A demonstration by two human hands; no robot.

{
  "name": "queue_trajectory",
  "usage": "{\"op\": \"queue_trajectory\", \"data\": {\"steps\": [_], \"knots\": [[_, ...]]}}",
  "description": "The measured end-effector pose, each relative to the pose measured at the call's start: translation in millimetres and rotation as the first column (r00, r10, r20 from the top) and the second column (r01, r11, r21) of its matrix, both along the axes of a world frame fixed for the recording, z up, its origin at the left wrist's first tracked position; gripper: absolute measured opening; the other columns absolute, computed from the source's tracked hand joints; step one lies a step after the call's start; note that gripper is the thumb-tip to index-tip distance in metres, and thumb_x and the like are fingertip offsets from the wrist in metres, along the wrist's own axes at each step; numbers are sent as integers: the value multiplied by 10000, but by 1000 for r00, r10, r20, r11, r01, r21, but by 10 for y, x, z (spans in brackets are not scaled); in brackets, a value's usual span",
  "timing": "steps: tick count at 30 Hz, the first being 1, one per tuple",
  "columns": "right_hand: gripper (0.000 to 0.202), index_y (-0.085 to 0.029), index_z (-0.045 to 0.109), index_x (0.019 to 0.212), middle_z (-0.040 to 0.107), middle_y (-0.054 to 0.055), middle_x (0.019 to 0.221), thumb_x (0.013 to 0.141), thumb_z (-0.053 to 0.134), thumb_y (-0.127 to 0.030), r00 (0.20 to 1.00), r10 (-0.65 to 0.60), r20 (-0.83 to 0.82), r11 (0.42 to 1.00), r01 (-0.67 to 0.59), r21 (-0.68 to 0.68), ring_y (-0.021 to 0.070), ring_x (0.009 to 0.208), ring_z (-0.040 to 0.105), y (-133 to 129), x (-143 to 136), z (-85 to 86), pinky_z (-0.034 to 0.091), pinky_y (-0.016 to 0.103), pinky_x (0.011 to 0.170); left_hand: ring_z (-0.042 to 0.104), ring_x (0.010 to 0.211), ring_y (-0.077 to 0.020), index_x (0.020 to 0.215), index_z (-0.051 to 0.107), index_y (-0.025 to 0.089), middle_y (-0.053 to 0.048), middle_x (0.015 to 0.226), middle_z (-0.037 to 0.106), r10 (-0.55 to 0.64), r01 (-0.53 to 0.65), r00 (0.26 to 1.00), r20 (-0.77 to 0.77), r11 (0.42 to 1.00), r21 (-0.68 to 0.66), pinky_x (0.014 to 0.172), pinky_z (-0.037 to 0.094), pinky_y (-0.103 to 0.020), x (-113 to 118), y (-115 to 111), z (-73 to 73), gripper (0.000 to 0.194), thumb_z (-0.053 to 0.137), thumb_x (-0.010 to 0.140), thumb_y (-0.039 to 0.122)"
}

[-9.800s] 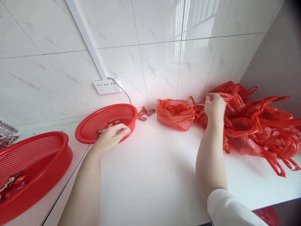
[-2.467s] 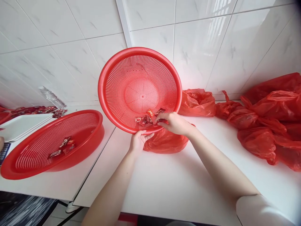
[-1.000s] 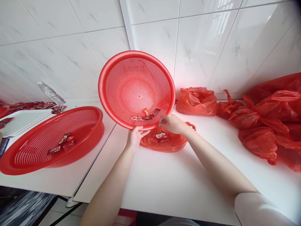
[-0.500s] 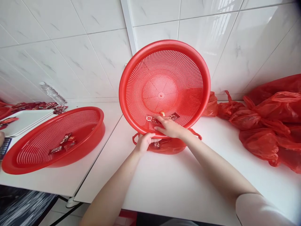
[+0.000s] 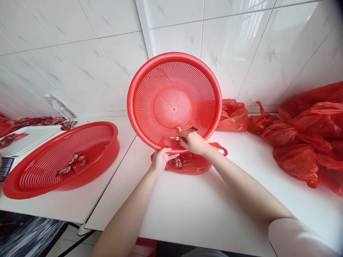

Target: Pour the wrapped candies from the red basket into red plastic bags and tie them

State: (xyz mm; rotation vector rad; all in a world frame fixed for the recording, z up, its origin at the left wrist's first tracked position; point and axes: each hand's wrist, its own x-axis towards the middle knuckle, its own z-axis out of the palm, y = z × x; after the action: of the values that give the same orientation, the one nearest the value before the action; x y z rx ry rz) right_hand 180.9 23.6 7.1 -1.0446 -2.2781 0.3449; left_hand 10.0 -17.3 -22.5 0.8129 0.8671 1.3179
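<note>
A red plastic mesh basket (image 5: 175, 59) is tipped on its side with its mouth facing me. Beneath its lower rim lies a red plastic bag (image 5: 194, 167), open, with small wrapped sweets (image 5: 178, 163) inside. My left hand (image 5: 160, 159) grips the bottom rim, thumb on top and fingers under it, over the bag's mouth. Inside the basket my right hand (image 5: 194, 142) has its fingers closed at a small wrapped sweet (image 5: 174, 138), partly hidden by them. An orange-red wrapped sweet (image 5: 179, 128) and a dark one (image 5: 193, 129) lie just behind that hand.
To the left, a second red basket (image 5: 114, 137) leans tilted, holding several sweets. Behind it are a white scale (image 5: 40, 134), a clear plastic bottle (image 5: 60, 106) and scattered wrappers. Filled red bags (image 5: 297, 157) are heaped at the right along the tiled wall. A seam divides the tables.
The basket has shifted left and slightly down, tipping further over the bag. My right hand's fingers, spread before, have curled around a sweet. More of the bag behind on the right shows.
</note>
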Motion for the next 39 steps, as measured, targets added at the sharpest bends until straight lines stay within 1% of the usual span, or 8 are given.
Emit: {"op": "queue_trajectory", "data": {"steps": [7, 10, 18, 24, 27, 30, 34, 39], "knots": [[180, -154, 684, 861, 667, 9, 756, 783, 526, -119, 990, 137, -41, 958, -143, -248, 115, 630, 537, -103, 228, 273, 396, 233, 626, 668, 889, -241, 648, 555, 142, -49, 778, 672, 108, -108, 994, 8, 994, 5, 891, 533, -504, -150, 109, -28, 87, 634, 630, 174], [124, -157, 665, 839, 664, 16, 775, 827, 563, -227, 994, 90, -56, 946, -103, -308, 126, 665, 545, -103, 242, 265, 402, 247, 650, 655, 969, -253, 714, 567, 143, -53, 870, 681, 141, -142, 989, 33, 990, 13, 908, 523, -505, -172, 129, -12, 110, 630, 625, 157], [370, -186, 505, 683, 468, -38, 608, 941, 434, -441, 992, 35, -121, 949, -71, -308, 108, 566, 422, -121, 231, 307, 340, 247, 566, 631, 1061, -273, 858, 602, 142, -82, 1004, 692, 89, -90, 995, 51, 996, 25, 903, 532, -498, -160, 113, -8, 186, 610, 674, 159], [241, -181, 623, 853, 643, 32, 856, 936, 486, -361, 986, -73, -147, 991, 55, -124, 150, 761, 580, -75, 312, 315, 428, 269, 724, 640, 1024, -268, 754, 586, 147, -54, 910, 682, 85, -85, 996, 26, 996, 27, 904, 533, -512, -120, 90, -38, 118, 649, 656, 162], [206, -158, 634, 912, 651, 89, 966, 935, 489, -304, 987, -115, -112, 993, 114, -13, 191, 880, 610, 6, 333, 220, 460, 309, 819, 640, 1024, -266, 763, 587, 154, -32, 858, 671, 68, -68, 998, 19, 997, 29, 906, 534, -522, -75, 45, -26, 153, 681, 642, 164], [272, -132, 608, 1133, 595, 168, 1225, 923, 511, -276, 987, -157, -27, 986, 158, 58, 263, 1121, 565, 66, 330, 114, 435, 394, 965, 648, 1010, -278, 824, 622, 152, -39, 885, 681, 0, 1, 1000, -18, 999, 43, 883, 546, -536, -36, -14, -8, 187, 704, 660, 187], [462, -172, 501, 1343, 432, 170, 1463, 906, 556, -313, 980, -151, 129, 988, 153, -10, 314, 1279, 469, 63, 294, 36, 393, 470, 1027, 643, 1042, -309, 833, 654, 150, -70, 928, 699, -114, 117, 992, -54, 992, 51, 864, 561, -534, -19, -66, 11, 161, 706, 710, 240], [346, -193, 609, 1233, 600, 134, 1309, 954, 459, -332, 967, 19, 255, 992, 13, -123, 301, 1190, 568, -3, 231, 59, 399, 460, 1005, 632, 1082, -306, 920, 649, 165, -72, 1011, 699, -78, 80, 997, -27, 994, 73, 870, 565, -521, -30, -58, 25, 226, 704, 707, 220]]}}
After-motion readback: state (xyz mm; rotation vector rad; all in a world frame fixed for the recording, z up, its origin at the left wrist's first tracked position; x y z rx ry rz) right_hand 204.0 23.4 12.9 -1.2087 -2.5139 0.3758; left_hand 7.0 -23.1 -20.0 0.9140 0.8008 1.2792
